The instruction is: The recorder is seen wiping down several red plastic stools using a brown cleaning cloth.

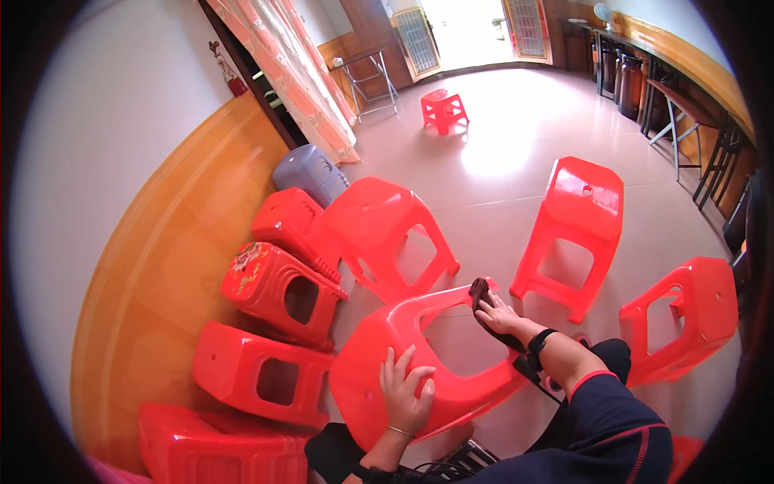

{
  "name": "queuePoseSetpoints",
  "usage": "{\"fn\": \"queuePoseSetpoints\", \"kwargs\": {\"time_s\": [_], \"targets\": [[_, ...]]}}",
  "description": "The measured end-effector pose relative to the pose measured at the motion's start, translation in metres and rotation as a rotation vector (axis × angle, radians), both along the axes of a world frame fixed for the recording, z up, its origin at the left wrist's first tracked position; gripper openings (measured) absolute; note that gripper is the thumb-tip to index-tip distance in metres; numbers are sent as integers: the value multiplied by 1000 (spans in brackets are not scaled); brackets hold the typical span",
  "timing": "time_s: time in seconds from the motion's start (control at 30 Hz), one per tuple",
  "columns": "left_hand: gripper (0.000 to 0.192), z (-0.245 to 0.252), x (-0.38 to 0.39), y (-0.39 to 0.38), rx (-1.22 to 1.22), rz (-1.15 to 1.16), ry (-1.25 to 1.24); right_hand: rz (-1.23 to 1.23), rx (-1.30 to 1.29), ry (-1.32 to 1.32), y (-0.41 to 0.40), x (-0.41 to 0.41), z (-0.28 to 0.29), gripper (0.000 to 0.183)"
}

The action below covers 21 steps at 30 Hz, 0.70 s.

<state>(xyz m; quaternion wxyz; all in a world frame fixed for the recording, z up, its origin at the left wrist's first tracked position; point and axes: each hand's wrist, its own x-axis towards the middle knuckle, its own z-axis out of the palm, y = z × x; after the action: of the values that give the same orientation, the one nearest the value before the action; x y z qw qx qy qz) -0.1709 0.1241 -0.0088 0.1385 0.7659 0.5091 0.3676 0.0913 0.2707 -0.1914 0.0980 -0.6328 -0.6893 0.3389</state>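
A red plastic stool lies tipped on its side in front of me, its seat facing left and its legs reaching right. My left hand rests with spread fingers on the stool near the seat edge. At the far leg, my right hand presses a dark cloth against the red plastic. Part of the cloth is covered by the fingers and wrist.
More red stools stand around: one ahead, two at right, and several along the wood-panelled wall. A grey stool stands by the curtain. Farther off are a small red stool and a folding table.
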Motion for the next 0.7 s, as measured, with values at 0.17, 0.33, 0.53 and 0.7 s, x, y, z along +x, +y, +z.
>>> {"fn": "queuePoseSetpoints", "kwargs": {"time_s": [0.17, 0.33, 0.53, 0.7], "targets": [[18, -1, 10, 3, 9, 22, -1, -48, -32, 12, -34, 13, -8, 59], [16, -3, 17, 6, 17, 18, 3, 5, 4, -3, -49, 40, -57, 57], [16, -4, 9, 5, 36, 40, -7, 177, 238, -16, -76, 53, -66, 43], [16, -7, 0, 5, 39, 62, -28, 67, 463, -60, -117, 39, -66, 37]]}}
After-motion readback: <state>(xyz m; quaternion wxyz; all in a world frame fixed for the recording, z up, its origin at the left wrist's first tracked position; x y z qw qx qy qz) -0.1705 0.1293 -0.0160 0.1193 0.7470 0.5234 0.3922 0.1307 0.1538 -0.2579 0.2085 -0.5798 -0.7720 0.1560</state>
